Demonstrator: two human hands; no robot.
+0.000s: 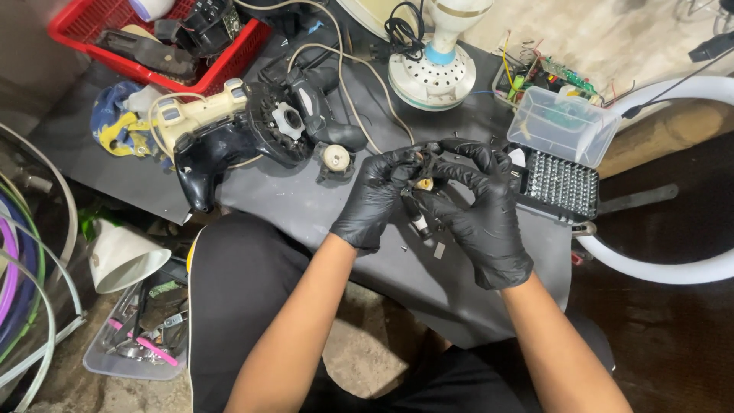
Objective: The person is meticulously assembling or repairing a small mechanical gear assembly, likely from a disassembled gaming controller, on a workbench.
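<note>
dark mat [306,206] on floor, cluttered with gutted tool [237,130]. left hand [375,203] and right hand [478,210] both pinching small part [420,191] over mat, fingers closed tight to steady it; bit case [558,183] beside right hand, within reach.

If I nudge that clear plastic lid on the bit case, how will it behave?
The clear lid looks thin and light, so it would likely swing easily. It stands open over the bit case, so a push could probably tip it shut or shift the case.
</note>
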